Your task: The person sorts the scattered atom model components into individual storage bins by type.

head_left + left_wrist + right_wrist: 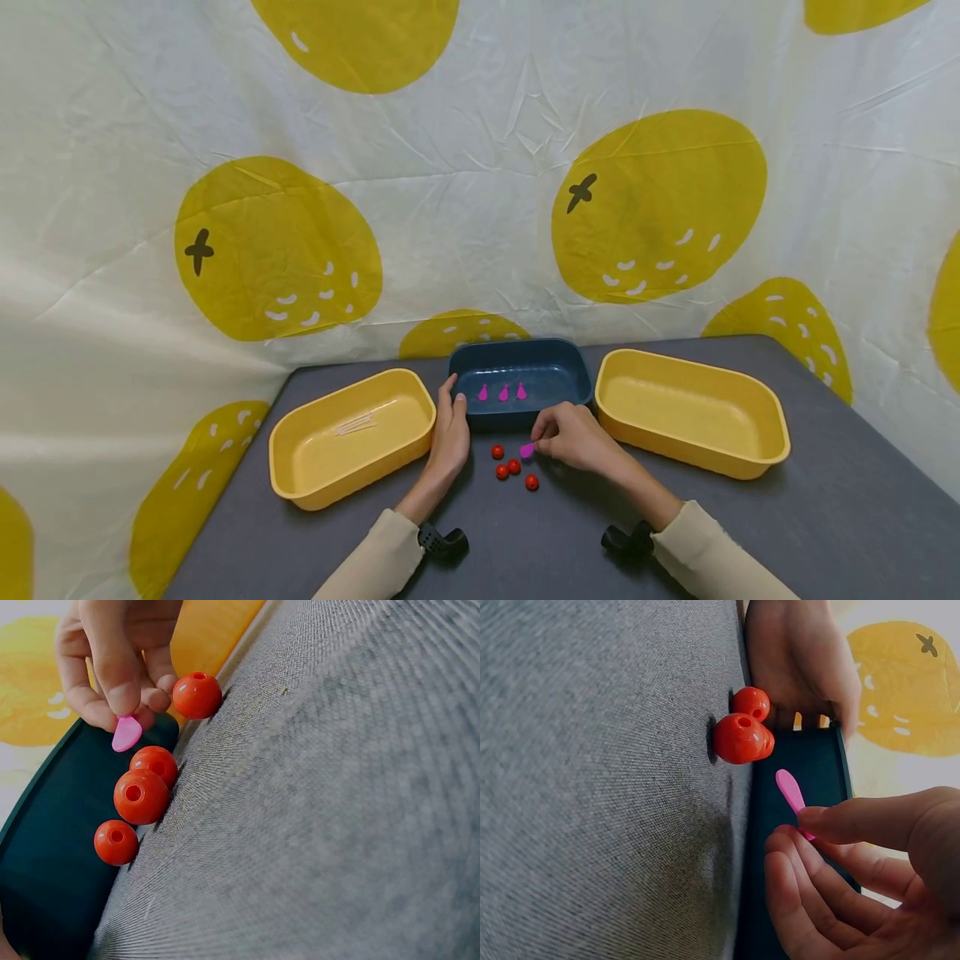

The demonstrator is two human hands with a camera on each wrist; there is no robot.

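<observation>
Right hand point(573, 435) has the pink piece point(791, 791) pinched by its narrow end, thumb against fingers, just in front of the blue bin point(495, 421) and near the red beads point(532, 482). Left hand's point(450, 433) fingers lie fairly straight along the bin's end. I'd guess thin plastic: super light, stiffish, kinda slick, maybe snappable at the neck. Honestly, the broad end probably grips easier.
</observation>
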